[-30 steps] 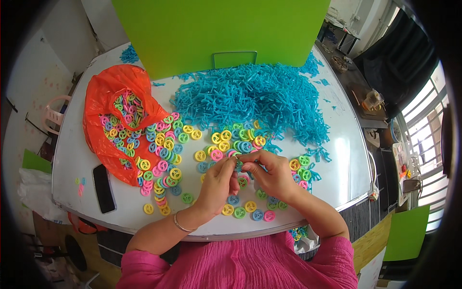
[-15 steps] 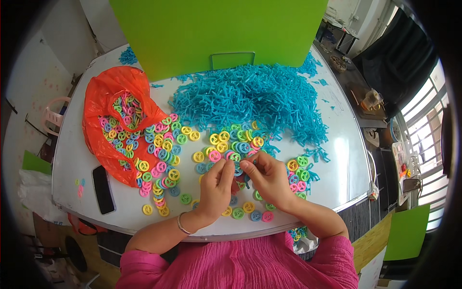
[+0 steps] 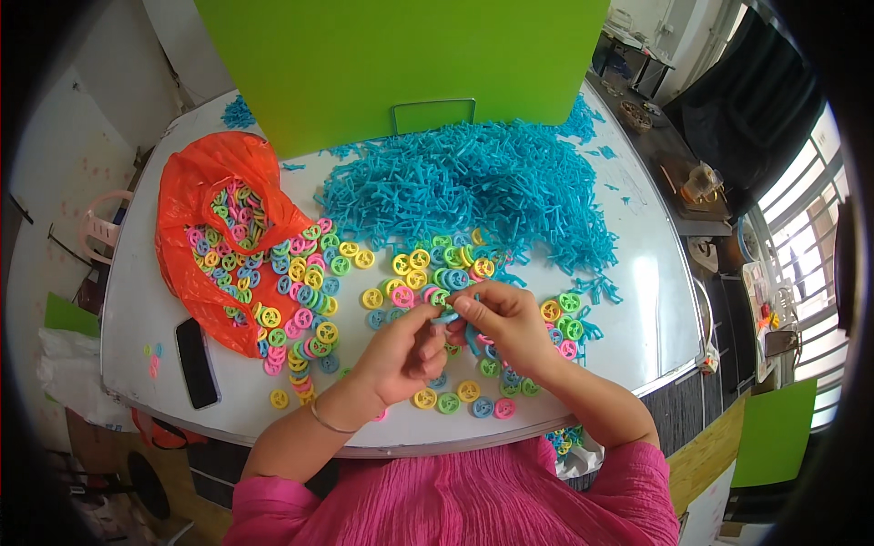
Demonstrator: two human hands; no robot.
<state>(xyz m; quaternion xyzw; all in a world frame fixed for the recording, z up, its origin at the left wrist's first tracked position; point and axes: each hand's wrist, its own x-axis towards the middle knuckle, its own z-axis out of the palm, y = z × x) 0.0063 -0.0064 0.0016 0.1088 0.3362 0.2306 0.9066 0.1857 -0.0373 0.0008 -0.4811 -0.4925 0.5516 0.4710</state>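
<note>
Close together over the table's near middle, both my hands work on small plastic parts. My right hand (image 3: pixel 510 329) pinches a blue branched plastic piece (image 3: pixel 472 338), one end of which hangs below the fingers. My left hand (image 3: pixel 401 353) is closed, its thumb and forefinger at a light blue wheel (image 3: pixel 445 318) that meets the blue piece. Fingers partly hide where the two parts join. Loose wheels in pink, yellow, green and blue lie around my hands, among them a yellow wheel (image 3: pixel 468 391) and a pink wheel (image 3: pixel 504 408) near the table's front edge.
A large heap of blue branched pieces (image 3: pixel 473 187) lies at the back, before an upright green board (image 3: pixel 391 64) with a metal handle. At left, a red plastic bag (image 3: pixel 196 273) spills wheels onto the white table (image 3: pixel 637 300). A dark phone (image 3: pixel 197 362) lies nearby.
My left hand has shifted slightly left and down, its fingers curling more. My right hand has turned, and the blue piece's hanging end shows more clearly.
</note>
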